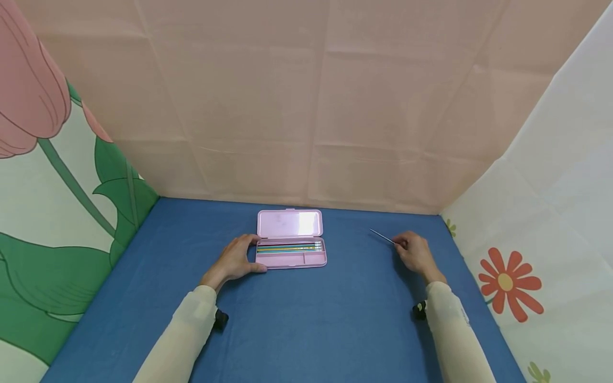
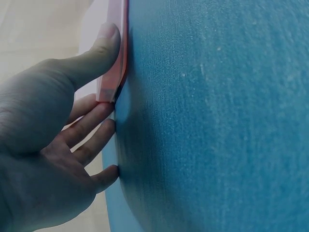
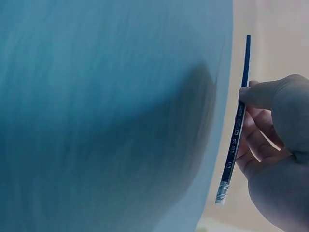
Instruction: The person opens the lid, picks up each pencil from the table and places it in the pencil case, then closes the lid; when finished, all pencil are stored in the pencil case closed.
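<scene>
A pink pencil case (image 1: 280, 260) lies with its lid (image 1: 282, 223) raised on the blue table. Several pencils (image 1: 289, 247) are side by side in its long rear compartment. My left hand (image 1: 234, 259) grips the left end of the case; its thumb (image 2: 108, 46) is on the front side and its fingers reach round the end toward the back. Off to the right, my right hand (image 1: 415, 255) holds a dark blue pencil (image 3: 234, 140) above the table, pinched between thumb and fingers. The white eraser end (image 3: 221, 193) of that pencil shows in the right wrist view.
The blue tablecloth (image 1: 306, 330) spreads around the case and both hands. A beige cloth wall (image 1: 306, 106) rises behind. Patterned sheets stand at both sides, with a green leaf (image 1: 52, 276) on the left and a red flower (image 1: 505, 282) on the right.
</scene>
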### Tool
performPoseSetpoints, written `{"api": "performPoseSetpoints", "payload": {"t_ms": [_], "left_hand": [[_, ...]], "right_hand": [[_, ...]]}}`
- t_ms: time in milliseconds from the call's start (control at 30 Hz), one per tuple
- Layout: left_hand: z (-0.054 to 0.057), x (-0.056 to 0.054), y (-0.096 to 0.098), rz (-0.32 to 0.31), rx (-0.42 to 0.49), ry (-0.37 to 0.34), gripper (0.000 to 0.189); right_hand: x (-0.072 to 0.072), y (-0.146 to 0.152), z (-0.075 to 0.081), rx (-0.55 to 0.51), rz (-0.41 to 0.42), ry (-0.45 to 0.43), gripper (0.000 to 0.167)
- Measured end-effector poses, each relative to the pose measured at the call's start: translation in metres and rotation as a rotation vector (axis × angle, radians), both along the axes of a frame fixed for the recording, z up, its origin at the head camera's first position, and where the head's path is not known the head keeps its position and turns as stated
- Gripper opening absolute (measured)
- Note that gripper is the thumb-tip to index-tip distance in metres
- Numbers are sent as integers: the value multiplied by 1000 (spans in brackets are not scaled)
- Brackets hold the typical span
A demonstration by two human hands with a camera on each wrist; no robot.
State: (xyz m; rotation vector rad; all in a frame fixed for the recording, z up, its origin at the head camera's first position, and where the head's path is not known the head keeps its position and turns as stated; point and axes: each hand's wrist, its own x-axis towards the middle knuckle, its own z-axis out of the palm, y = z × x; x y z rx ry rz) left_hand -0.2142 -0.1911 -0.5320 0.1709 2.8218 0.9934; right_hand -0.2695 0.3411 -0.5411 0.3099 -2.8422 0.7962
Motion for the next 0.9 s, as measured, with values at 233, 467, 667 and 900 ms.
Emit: {"api": "performPoseSetpoints", "payload": {"t_ms": [233,467,667,900], "left_hand": [[0,0,0,-2,11,-2,89],[-1,0,0,-7,16,-1,90],[0,0,0,-4,21,-4,90],[-1,0,0,-8,16,-4,90]], "right_hand": [[-2,-37,4,-9,104,22,18],[-5,-74,9,-19,193,51,18],[-9,-101,12,-16,256,51,18],[-14,-129,11,-22,309,78,16]]}}
